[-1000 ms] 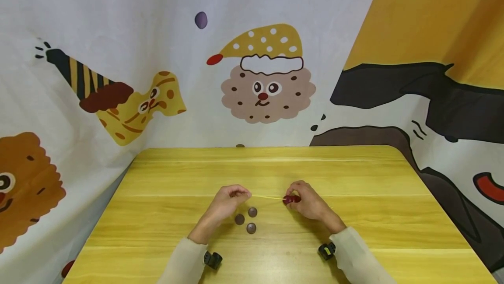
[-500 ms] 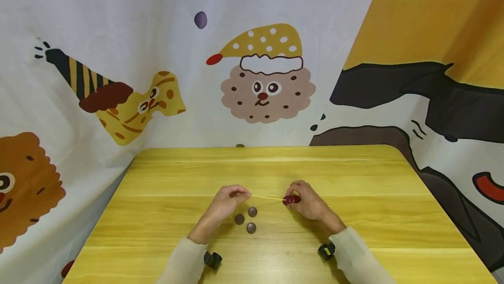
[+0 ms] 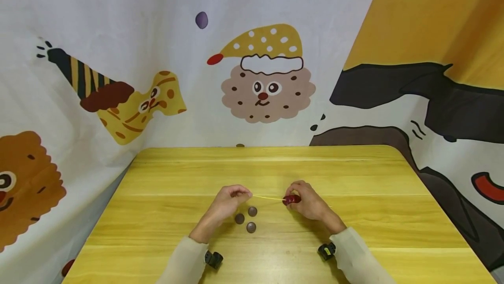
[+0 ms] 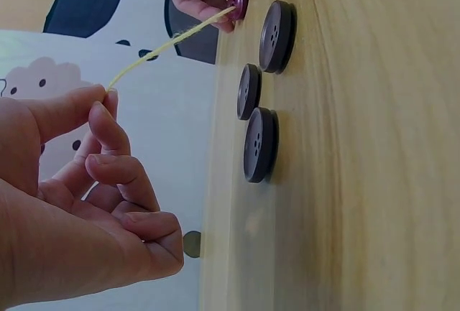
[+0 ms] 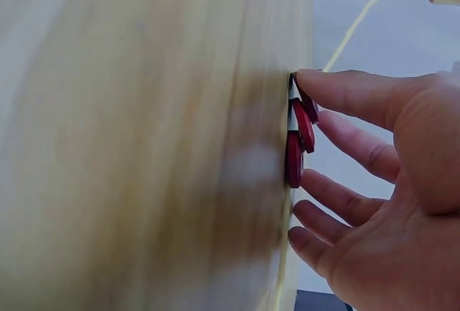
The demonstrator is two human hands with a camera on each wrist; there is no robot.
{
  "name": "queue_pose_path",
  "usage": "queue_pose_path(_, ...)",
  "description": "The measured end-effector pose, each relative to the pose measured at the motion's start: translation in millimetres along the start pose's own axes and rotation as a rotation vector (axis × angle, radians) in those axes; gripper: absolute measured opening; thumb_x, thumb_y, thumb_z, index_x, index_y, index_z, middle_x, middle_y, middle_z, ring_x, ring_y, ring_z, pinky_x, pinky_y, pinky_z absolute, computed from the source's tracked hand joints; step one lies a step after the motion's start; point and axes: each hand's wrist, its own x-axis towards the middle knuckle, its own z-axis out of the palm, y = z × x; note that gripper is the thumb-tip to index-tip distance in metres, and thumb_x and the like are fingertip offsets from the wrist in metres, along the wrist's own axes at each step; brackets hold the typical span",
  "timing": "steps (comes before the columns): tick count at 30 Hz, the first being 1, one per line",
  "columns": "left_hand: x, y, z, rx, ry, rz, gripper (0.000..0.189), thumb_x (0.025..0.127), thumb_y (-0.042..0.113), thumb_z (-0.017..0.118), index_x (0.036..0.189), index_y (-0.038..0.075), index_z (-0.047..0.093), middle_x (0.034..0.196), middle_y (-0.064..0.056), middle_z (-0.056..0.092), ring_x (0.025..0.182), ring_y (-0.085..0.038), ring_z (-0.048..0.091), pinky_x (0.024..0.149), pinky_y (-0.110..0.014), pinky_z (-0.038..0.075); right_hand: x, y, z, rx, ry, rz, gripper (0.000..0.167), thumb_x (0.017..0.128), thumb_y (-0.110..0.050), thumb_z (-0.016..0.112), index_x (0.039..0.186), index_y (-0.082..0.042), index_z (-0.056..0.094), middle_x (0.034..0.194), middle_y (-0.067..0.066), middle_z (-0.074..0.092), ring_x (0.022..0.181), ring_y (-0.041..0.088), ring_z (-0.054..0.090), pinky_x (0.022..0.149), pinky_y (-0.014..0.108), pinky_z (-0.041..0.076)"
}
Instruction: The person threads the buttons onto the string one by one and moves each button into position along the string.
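Note:
Between thumb and forefinger, my left hand (image 3: 226,203) pinches one end of a yellow string (image 4: 169,42). The string runs to the right into a hole of a dark red button (image 4: 238,6). My right hand (image 3: 309,201) pinches that button with the thumb on top. In the right wrist view, overlapping red buttons (image 5: 305,128) lean in a row at the tabletop, partly covered by the fingers. More of the string (image 5: 282,282) trails out past them. Three dark brown buttons, one a bit smaller, lie flat near my left hand; the nearest brown button (image 3: 251,227) is below the others.
A wood-patterned table (image 3: 189,172) carries everything. Behind it hangs a white curtain (image 3: 197,113) with cartoon biscuit prints. Black wrist cameras sit on both arms, the left camera (image 3: 214,259) and the right camera (image 3: 326,251) both close above the tabletop.
Both hands keep almost the same place and grip. The string between them hangs about as before.

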Motion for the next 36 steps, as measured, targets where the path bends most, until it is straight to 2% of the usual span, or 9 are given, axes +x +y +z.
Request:
queue_pose_path(6, 1.6, 2.2, 1.0, -0.005, -0.009, -0.006, 0.023, 0.096, 0.023, 0.065, 0.104, 0.001, 0.071, 0.093, -0.007, 0.061, 0.087, -0.028, 0.052, 0.073, -0.033, 0.040, -1.8, -4.3, -0.2, 0.027, 0.029, -0.033, 0.027, 0.081, -0.002, 0.080, 0.101, -0.008, 0.064, 0.112, 0.008, 0.061, 0.112, 0.032, 0.054, 0.095, 0.051, 0.045)
queue_pose_path(10, 2.3, 3.6, 1.5, 0.001, -0.010, -0.021, 0.024, 0.097, 0.025, 0.065, 0.105, 0.003, 0.071, 0.095, -0.006, 0.061, 0.090, -0.029, 0.052, 0.075, -0.033, 0.040, -1.6, -12.8, 0.9, 0.098, 0.041, -0.047, 0.029, 0.084, -0.004, 0.078, 0.109, -0.006, 0.064, 0.116, 0.009, 0.059, 0.112, 0.032, 0.054, 0.092, 0.049, 0.047)
queue_pose_path(14, 2.3, 3.2, 3.5, 0.009, -0.005, -0.012, 0.025, 0.097, 0.025, 0.064, 0.106, 0.002, 0.071, 0.095, -0.006, 0.062, 0.088, -0.027, 0.052, 0.073, -0.032, 0.040, -0.2, -23.0, 3.5, 0.195, 0.020, -0.034, 0.028, 0.089, -0.006, 0.073, 0.114, -0.004, 0.062, 0.120, 0.012, 0.057, 0.110, 0.034, 0.056, 0.087, 0.042, 0.052)
queue_pose_path(18, 2.9, 3.1, 5.1, 0.005, -0.007, 0.004, 0.024, 0.097, 0.024, 0.064, 0.105, 0.002, 0.071, 0.095, -0.006, 0.062, 0.087, -0.027, 0.052, 0.072, -0.033, 0.040, 1.2, -32.6, 7.9, 0.246, 0.010, -0.011, 0.026, 0.091, -0.008, 0.071, 0.115, -0.004, 0.062, 0.121, 0.013, 0.057, 0.107, 0.034, 0.058, 0.083, 0.035, 0.053)
queue_pose_path(24, 5.4, 3.0, 5.9, 0.010, -0.028, 0.006, 0.023, 0.097, 0.023, 0.064, 0.105, 0.002, 0.071, 0.094, -0.006, 0.062, 0.084, -0.022, 0.051, 0.075, -0.033, 0.041, 5.4, -43.2, 17.0, 0.283, 0.032, -0.007, 0.024, 0.092, -0.009, 0.069, 0.115, -0.006, 0.063, 0.120, 0.010, 0.062, 0.109, 0.033, 0.058, 0.084, 0.043, 0.052)
queue_pose_path(29, 7.3, 1.7, 7.8, 0.022, -0.029, 0.006, 0.023, 0.097, 0.023, 0.065, 0.104, 0.002, 0.072, 0.093, -0.005, 0.063, 0.085, -0.023, 0.053, 0.076, -0.033, 0.042, 8.3, -49.0, 24.5, 0.320, 0.024, -0.021, 0.020, 0.094, -0.010, 0.067, 0.113, -0.007, 0.064, 0.116, 0.009, 0.067, 0.115, 0.029, 0.059, 0.097, 0.054, 0.046)
queue_pose_path(32, 8.2, 0.7, 9.4, 0.018, -0.027, 0.001, 0.022, 0.096, 0.023, 0.065, 0.103, 0.003, 0.072, 0.092, -0.005, 0.063, 0.087, -0.026, 0.054, 0.076, -0.033, 0.042, 9.7, -51.2, 27.6, 0.342, 0.014, -0.040, 0.017, 0.094, -0.008, 0.066, 0.111, -0.006, 0.064, 0.109, 0.009, 0.070, 0.109, 0.026, 0.063, 0.099, 0.053, 0.045)
queue_pose_path(36, 9.4, -0.5, 11.2, 0.004, -0.028, -0.003, 0.021, 0.096, 0.022, 0.066, 0.102, 0.003, 0.072, 0.091, -0.005, 0.062, 0.089, -0.032, 0.055, 0.076, -0.033, 0.042, 10.9, -52.2, 30.6, 0.330, 0.015, -0.039, 0.012, 0.095, -0.009, 0.066, 0.107, -0.008, 0.065, 0.098, 0.006, 0.072, 0.095, 0.017, 0.066, 0.092, 0.046, 0.050)
